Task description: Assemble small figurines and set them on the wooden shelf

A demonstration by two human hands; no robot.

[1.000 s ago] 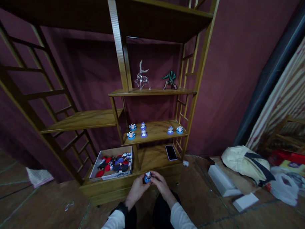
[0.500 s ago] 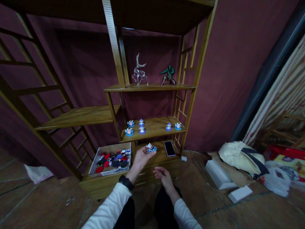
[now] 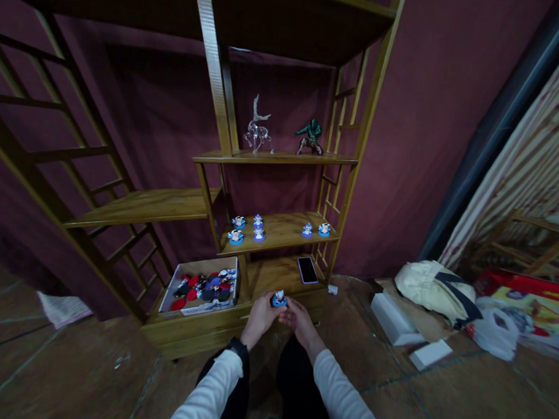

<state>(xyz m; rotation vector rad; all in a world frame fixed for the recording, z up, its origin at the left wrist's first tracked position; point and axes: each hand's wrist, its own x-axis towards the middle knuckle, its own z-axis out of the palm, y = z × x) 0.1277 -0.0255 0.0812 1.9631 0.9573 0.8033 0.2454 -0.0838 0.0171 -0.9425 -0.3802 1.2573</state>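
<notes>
A small figurine (image 3: pixel 279 299) on a round blue base is upright between my two hands, in front of the lowest shelf. My left hand (image 3: pixel 260 318) grips it from the left. From the other side, my right hand (image 3: pixel 300 322) has its thumb and fingers closed at the base's right edge. Similar figurines stand on the shelf above: several at the left, among them a blue-based one (image 3: pixel 235 237) and a purple-based one (image 3: pixel 259 234), and two at the right, one purple-based (image 3: pixel 307 230) and one blue-based (image 3: pixel 324 230).
An open box (image 3: pixel 201 308) of jumbled figurines sits at the lower left. A phone (image 3: pixel 308 270) lies on the bottom shelf. Higher up stand a clear deer figure (image 3: pixel 257 136) and a green figure (image 3: pixel 311 136). White boxes (image 3: pixel 393 319) and a bag (image 3: pixel 435 286) are on the floor at right.
My left hand has brought the figurine down and closer to me. My right hand has moved up beside it and now touches the base. The view has shifted slightly.
</notes>
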